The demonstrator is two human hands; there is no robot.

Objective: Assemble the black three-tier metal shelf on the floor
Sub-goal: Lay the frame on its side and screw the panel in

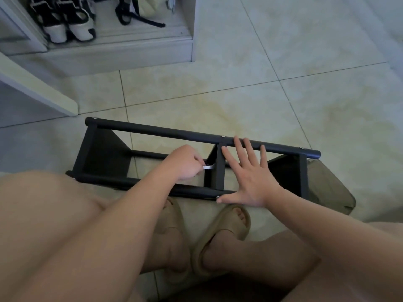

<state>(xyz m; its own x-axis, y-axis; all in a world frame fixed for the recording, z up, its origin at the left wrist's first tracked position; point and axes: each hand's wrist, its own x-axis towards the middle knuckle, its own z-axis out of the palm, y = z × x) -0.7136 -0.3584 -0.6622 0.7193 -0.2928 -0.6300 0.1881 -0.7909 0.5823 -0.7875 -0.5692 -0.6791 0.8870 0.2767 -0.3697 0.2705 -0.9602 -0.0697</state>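
Note:
The black three-tier metal shelf (157, 132) lies on its side on the tiled floor, just beyond my feet. Its three tier panels stand on edge between long black poles. My left hand (185, 162) pinches a small silver tool (208, 167) held against the middle tier panel (214, 171). My right hand (250, 173) lies flat with spread fingers across the frame, fingertips on the far pole and thumb on the near pole.
An open white cabinet (122, 51) with shoes (67, 20) stands at the back left, its door (37, 88) swung out toward the shelf. A beige cushion-like object (329, 188) lies under the shelf's right end. My legs and beige slippers (222, 232) fill the foreground.

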